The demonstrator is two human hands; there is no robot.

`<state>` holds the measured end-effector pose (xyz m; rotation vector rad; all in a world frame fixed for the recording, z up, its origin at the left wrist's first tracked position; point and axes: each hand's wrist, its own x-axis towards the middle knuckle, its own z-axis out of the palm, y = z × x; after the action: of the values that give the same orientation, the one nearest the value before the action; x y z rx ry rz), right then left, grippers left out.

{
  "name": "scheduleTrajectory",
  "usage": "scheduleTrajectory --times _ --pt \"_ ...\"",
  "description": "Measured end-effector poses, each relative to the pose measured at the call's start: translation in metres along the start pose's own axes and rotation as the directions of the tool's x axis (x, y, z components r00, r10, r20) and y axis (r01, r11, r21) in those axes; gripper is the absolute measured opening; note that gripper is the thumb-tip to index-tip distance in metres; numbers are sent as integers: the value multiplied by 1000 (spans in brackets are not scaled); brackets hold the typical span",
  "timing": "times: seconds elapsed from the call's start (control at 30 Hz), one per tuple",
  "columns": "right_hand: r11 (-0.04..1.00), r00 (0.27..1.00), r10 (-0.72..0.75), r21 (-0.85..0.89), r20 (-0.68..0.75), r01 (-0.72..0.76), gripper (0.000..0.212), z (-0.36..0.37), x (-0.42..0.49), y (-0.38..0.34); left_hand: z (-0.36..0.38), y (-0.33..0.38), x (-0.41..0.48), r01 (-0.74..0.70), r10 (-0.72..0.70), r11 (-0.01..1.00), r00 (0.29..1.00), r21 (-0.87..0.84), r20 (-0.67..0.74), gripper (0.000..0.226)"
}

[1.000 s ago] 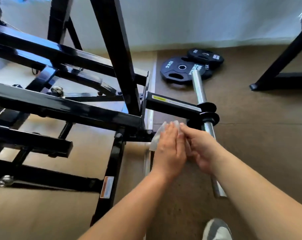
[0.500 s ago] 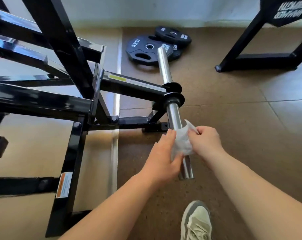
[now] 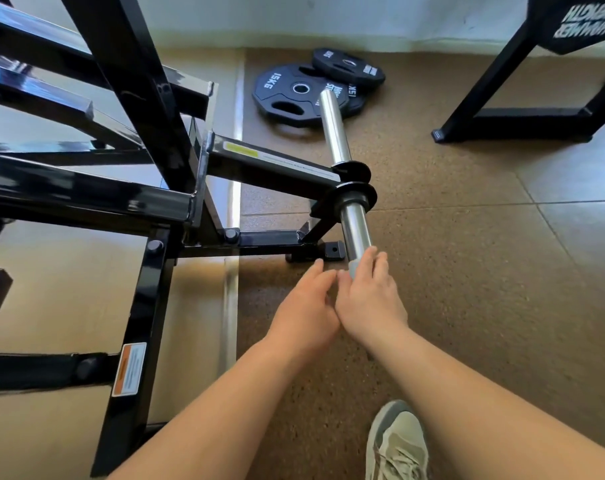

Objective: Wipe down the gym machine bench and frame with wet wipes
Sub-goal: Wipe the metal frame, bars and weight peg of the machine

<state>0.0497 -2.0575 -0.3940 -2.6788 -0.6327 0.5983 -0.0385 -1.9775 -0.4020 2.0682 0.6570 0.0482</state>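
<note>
Both hands meet near centre, just below the near end of the chrome bar [image 3: 355,225]. R hand [image 3: 370,299] lies over the bar's near tip, with its thumb on the left side and its fingers [image 3: 375,259] over the top, clasping it. A pale sliver of the wet wipe [image 3: 352,268] shows btwn thumb and forefinger; the rest is hidden under the palm, so the wipe sits on the bar's near end, in the R hand's hold. L hand [image 3: 304,306] is just left of it, touching the R hand at the thumb side. Its fingers are loose and nearly straight, holding nothing that shows, w/ tips close to the frame's foot bracket [image 3: 334,250]. The bar runs near to far through two black collars [image 3: 356,197] on a black arm [image 3: 276,166] w/ a yellow-and-white label, part of the black machine frame [image 3: 86,195] filling the left side. An orange-and-white warning sticker [image 3: 129,368] is on a near upright. Far centre, two black weight plates [image 3: 290,95] lie overlapping on the brown floor [image 3: 467,271], one marked 15KG. Far right is the base of another black stand [image 3: 508,124]. A grey-green shoe [image 3: 396,445] sits at the near edge, and a metal strip [image 3: 230,306] in the floor runs near to far.
</note>
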Motion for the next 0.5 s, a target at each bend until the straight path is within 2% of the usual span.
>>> scheduleTrajectory --times 0.1,0.27,0.4,0.5 --pt "982 996 77 -169 -44 -84 80 7 4 -4 -11 -17 2 105 -103 993 994 48 -42 60" --pt "952 984 155 -252 -87 -172 77 1 48 -15 -19 -31 3 186 -187 982 981 -21 -53 61" --pt "957 983 135 -239 -124 -162 80 -5 96 -31 -22 -35 3 178 -181 983 982 -49 -53 63" --pt "971 976 200 -118 -91 -210 86 -12 121 -36 -23 -39 -1 165 -167 986 985 -39 -49 61"
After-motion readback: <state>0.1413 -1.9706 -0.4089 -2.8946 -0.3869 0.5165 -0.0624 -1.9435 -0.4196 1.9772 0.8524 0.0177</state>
